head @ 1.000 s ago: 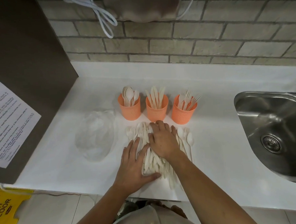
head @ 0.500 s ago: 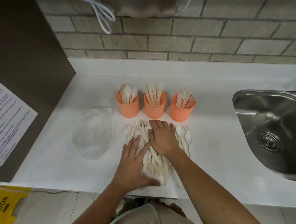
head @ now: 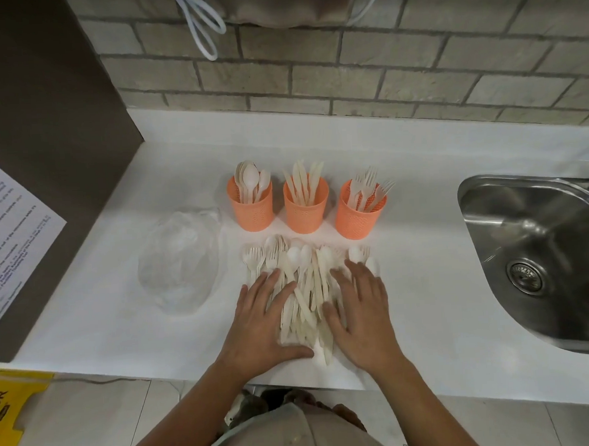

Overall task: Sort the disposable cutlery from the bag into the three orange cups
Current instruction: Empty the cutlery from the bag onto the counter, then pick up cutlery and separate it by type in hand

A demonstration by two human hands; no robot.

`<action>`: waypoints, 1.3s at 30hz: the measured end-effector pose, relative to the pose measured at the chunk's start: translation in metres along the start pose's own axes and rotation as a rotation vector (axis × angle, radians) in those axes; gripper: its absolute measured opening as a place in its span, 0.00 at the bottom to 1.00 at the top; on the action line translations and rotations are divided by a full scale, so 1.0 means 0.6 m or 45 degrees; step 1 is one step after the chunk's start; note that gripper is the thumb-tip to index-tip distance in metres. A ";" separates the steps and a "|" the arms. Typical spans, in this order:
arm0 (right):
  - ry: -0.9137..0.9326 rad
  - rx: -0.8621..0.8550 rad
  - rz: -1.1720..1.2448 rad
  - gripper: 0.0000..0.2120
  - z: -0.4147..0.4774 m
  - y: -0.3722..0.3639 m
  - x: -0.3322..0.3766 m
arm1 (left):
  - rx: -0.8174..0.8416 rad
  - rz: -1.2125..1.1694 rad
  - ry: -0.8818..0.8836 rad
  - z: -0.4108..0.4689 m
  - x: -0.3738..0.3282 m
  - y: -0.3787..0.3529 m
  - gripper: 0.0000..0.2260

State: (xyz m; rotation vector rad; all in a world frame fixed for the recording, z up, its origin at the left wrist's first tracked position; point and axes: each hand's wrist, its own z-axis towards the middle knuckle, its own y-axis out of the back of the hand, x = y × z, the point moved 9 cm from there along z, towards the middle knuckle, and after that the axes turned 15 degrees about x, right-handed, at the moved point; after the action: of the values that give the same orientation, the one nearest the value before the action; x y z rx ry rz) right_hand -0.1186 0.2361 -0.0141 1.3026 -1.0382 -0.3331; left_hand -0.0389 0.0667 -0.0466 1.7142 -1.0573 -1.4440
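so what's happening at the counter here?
A person is sorting disposable cutlery. The left hand and right hand both lie flat and open on a loose pile of cutlery on the white counter, neither gripping a piece. Behind the pile stand three orange cups: the spoon cup, the knife cup and the fork cup, each partly filled. A clear plastic bag lies to the left of the pile. Much is left to sort.

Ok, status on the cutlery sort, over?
Left hand and right hand flat, open, on the loose cutlery pile. Three orange cups part-filled: spoons, knives, forks. Plastic bag lies left, clear of the work.
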 end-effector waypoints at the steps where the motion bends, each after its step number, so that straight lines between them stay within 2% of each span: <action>1: -0.017 0.081 -0.067 0.29 -0.013 -0.021 -0.004 | -0.012 -0.006 -0.006 0.002 0.001 -0.001 0.54; 4: -0.007 0.205 -0.205 0.32 -0.029 -0.070 -0.008 | -0.050 0.021 -0.030 0.007 -0.002 -0.003 0.52; 12: -0.049 0.205 -0.153 0.28 -0.016 -0.063 -0.035 | 0.008 -0.017 0.004 0.014 0.001 0.000 0.55; 15: -0.061 0.052 -0.030 0.28 -0.026 -0.027 -0.031 | -0.002 -0.116 0.011 0.007 -0.007 0.013 0.55; 18: -0.267 -0.266 0.223 0.26 -0.047 0.028 -0.067 | -0.120 -0.380 0.055 -0.003 -0.009 0.037 0.44; 19: -0.365 -0.307 0.274 0.25 -0.049 0.035 -0.089 | -0.186 -0.452 0.077 -0.004 -0.009 0.046 0.40; 21: -0.563 -0.191 0.293 0.23 -0.036 0.029 -0.130 | -0.274 -0.474 0.161 -0.001 -0.008 0.058 0.34; 23: -0.703 0.003 0.283 0.19 -0.018 0.020 -0.153 | -0.255 -0.406 0.267 0.010 -0.004 0.056 0.29; 26: -0.754 0.115 0.479 0.11 0.010 0.024 -0.153 | -0.195 -0.404 0.358 0.022 -0.003 0.049 0.24; 33: -0.689 0.051 0.790 0.02 0.035 0.022 -0.143 | -0.180 -0.358 0.438 0.027 -0.010 0.057 0.20; 34: -0.685 0.048 0.790 0.02 0.032 0.025 -0.142 | -0.192 -0.370 0.441 0.027 -0.010 0.060 0.19; 37: -0.679 0.018 0.767 0.11 0.024 0.033 -0.147 | -0.216 -0.416 0.445 0.028 -0.010 0.070 0.19; 39: -0.655 -0.025 0.754 0.12 0.019 0.044 -0.145 | -0.192 -0.405 0.492 0.031 -0.006 0.073 0.21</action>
State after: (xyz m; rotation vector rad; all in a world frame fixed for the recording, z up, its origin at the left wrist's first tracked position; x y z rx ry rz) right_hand -0.1825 0.2994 -0.0295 0.8458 -1.7906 -0.2239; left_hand -0.0648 0.0497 -0.0100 2.0063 -0.4747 -1.2634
